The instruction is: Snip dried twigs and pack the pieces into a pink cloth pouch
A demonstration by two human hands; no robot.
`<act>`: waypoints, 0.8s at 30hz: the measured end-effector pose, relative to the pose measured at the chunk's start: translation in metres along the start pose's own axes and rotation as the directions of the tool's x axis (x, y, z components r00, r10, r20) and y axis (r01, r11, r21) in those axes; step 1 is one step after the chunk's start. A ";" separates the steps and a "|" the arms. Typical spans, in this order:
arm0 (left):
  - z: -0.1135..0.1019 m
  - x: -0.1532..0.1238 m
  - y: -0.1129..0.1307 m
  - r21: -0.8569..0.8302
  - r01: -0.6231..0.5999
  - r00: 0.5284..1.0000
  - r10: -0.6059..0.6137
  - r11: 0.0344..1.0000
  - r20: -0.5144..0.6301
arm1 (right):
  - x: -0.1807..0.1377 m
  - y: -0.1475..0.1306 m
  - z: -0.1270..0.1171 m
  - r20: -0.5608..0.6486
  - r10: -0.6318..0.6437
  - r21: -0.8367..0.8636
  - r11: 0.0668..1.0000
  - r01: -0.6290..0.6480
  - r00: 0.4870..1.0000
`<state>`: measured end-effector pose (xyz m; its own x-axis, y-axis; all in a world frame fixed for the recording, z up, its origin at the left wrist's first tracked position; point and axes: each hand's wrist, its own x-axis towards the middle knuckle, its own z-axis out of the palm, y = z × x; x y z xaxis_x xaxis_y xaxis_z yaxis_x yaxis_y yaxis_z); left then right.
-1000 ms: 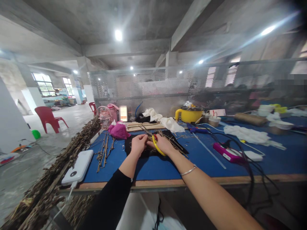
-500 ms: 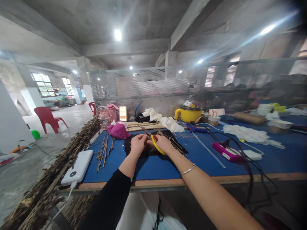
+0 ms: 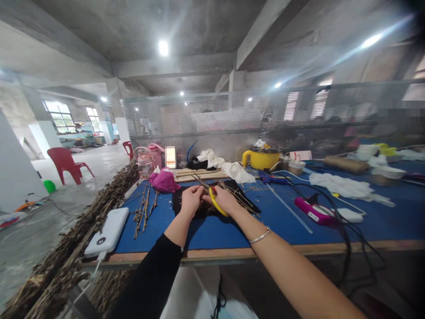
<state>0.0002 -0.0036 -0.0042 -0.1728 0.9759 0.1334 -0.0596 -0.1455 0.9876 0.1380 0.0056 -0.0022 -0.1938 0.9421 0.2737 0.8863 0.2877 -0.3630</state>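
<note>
Gripping one scissors (image 3: 216,204) in right hand (image 3: 227,200), left hand's (image 3: 191,200) hold unclear, one black cloth (image 3: 178,204)

The left arm (image 3: 146,274), its forearm partly sleeved, reaches toward one o'clock; the bare right arm (image 3: 292,266) reaches toward ten-thirty. The hands converge closely, the left hand (image 3: 191,199) with thumb and fingertips bunched, the right hand (image 3: 225,200) curled closed.

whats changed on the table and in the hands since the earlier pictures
Hardly anything: the yellow-handled scissors may have tipped slightly left, too little to be sure. Nothing was visibly taken hold of or let go. The right hand still holds them, the left hand stays close beside, and the purple bundle and yellow pot stay put.
</note>
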 end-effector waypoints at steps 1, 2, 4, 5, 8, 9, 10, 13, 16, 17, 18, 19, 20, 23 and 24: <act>0.000 -0.001 0.001 -0.003 0.006 1.000 -0.006 1.000 0.003 | 0.000 0.000 0.000 -0.004 0.000 0.001 1.000 0.000 1.000; 0.001 -0.002 0.002 -0.004 0.014 1.000 -0.014 1.000 0.007 | 0.000 0.000 0.000 -0.005 0.001 0.004 1.000 -0.001 1.000; 0.001 -0.004 0.006 0.004 0.053 0.998 -0.053 0.999 0.020 | 0.001 0.001 -0.001 -0.016 0.006 0.015 1.000 -0.005 1.000; 0.002 -0.006 0.007 0.011 0.082 0.996 -0.083 0.997 0.030 | 0.002 0.001 -0.002 -0.026 0.014 0.024 1.000 -0.013 1.000; 0.002 -0.010 0.012 0.028 0.166 0.982 -0.168 0.986 0.081 | 0.003 0.003 -0.004 -0.050 0.057 0.053 0.997 -0.054 0.997; 0.002 -0.010 0.013 0.034 0.175 0.979 -0.177 0.984 0.101 | 0.004 0.004 -0.004 -0.054 0.072 0.059 0.996 -0.069 0.996; 0.002 -0.011 0.013 0.039 0.171 0.977 -0.175 0.984 0.118 | 0.004 0.004 -0.005 -0.052 0.084 0.062 0.995 -0.081 0.995; 0.003 -0.011 0.011 0.053 0.112 0.980 -0.119 0.992 0.160 | 0.004 0.004 -0.005 -0.053 0.104 0.057 0.993 -0.101 0.993; 0.003 -0.009 0.007 0.048 0.069 0.983 -0.076 0.996 0.168 | 0.004 0.004 -0.004 -0.060 0.106 0.047 0.994 -0.104 0.993; 0.004 -0.008 0.006 0.041 0.073 0.984 -0.078 0.997 0.158 | 0.004 0.004 -0.004 -0.066 0.103 0.043 0.994 -0.100 0.993; 0.004 -0.007 0.005 0.033 0.082 0.986 -0.086 0.996 0.143 | 0.004 0.004 -0.003 -0.071 0.099 0.040 0.995 -0.096 0.993; 0.004 -0.006 0.005 0.024 0.089 0.988 -0.092 0.996 0.128 | 0.004 0.004 -0.003 -0.076 0.093 0.038 0.995 -0.090 0.993; 0.004 -0.006 0.005 0.015 0.094 0.989 -0.095 0.995 0.117 | 0.004 0.004 -0.003 -0.079 0.086 0.035 0.996 -0.083 0.993; 0.004 -0.005 0.005 0.002 0.074 0.993 -0.074 0.997 0.096 | 0.004 0.004 -0.003 -0.069 0.079 0.018 0.997 -0.078 0.994; 0.004 -0.005 0.006 0.006 0.064 0.994 -0.064 0.998 0.092 | 0.003 0.003 -0.003 -0.062 0.080 0.010 0.997 -0.079 0.995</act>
<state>0.0043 -0.0088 0.0009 -0.0769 0.9941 0.0770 -0.0647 -0.0820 0.9945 0.1414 0.0091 0.0003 -0.0960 0.9497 0.2982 0.8945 0.2138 -0.3927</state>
